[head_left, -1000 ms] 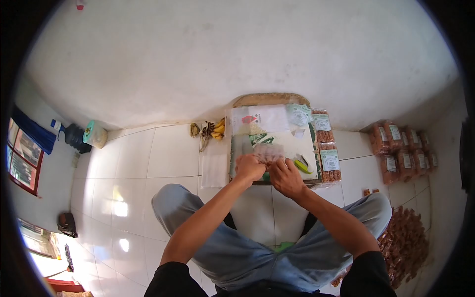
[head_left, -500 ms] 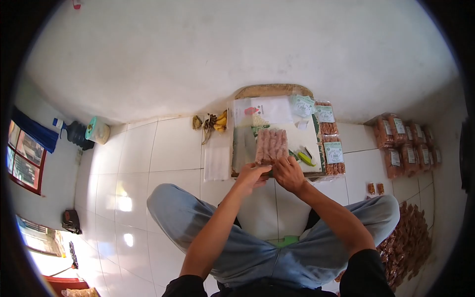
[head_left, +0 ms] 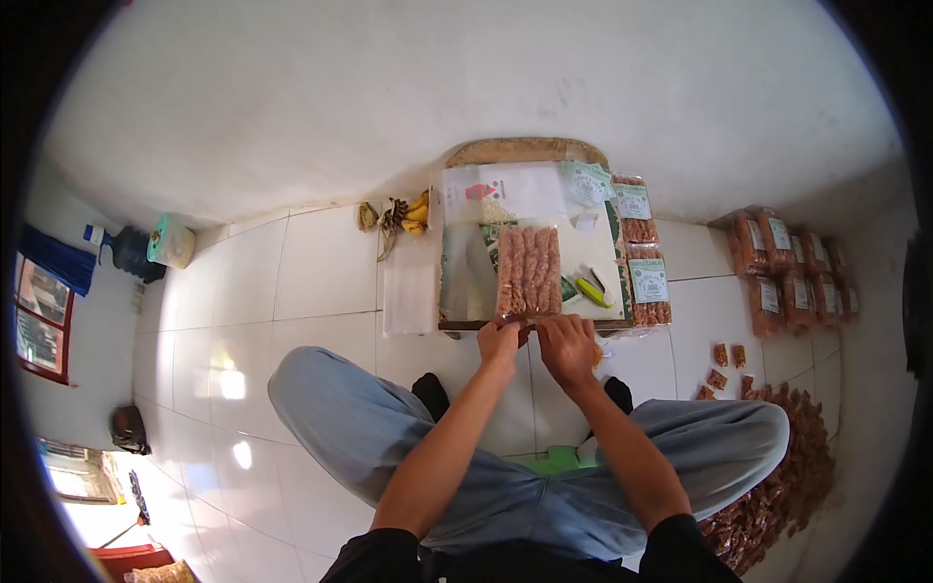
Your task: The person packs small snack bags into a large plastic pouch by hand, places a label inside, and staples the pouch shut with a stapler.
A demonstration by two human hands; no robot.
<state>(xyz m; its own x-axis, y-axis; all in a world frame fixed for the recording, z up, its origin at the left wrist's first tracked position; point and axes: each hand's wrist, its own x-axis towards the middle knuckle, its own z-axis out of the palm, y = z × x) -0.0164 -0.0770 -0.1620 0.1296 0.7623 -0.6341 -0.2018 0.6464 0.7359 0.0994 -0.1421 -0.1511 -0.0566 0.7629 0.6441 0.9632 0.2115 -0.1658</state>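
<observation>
A clear plastic bag [head_left: 530, 270] filled with rows of small brown snack packs lies on the low table [head_left: 525, 149], its near end at the front edge. My left hand [head_left: 501, 342] pinches the near end of the bag at its left side. Close beside it, my right hand [head_left: 568, 348] has its fingers closed on the same end, farther right. The fingertips are partly hidden behind the knuckles. To the right of the bag lies a slim yellow-green object [head_left: 594, 293] with a dark piece next to it. Green-and-white printed labels [head_left: 589, 183] rest at the table's back right.
Labelled filled bags [head_left: 648, 287] line the table's right side, and more bags [head_left: 797, 277] are stacked by the right wall. A heap of small snack packs [head_left: 777, 486] spreads by my right knee. Bananas [head_left: 416, 212] and clear plastic sheets [head_left: 410, 299] lie left of the table.
The bag now lies flatter and looks longer, its packs showing more clearly. Both hands still grip its near end, slightly farther apart. The whole view has shifted a little.
</observation>
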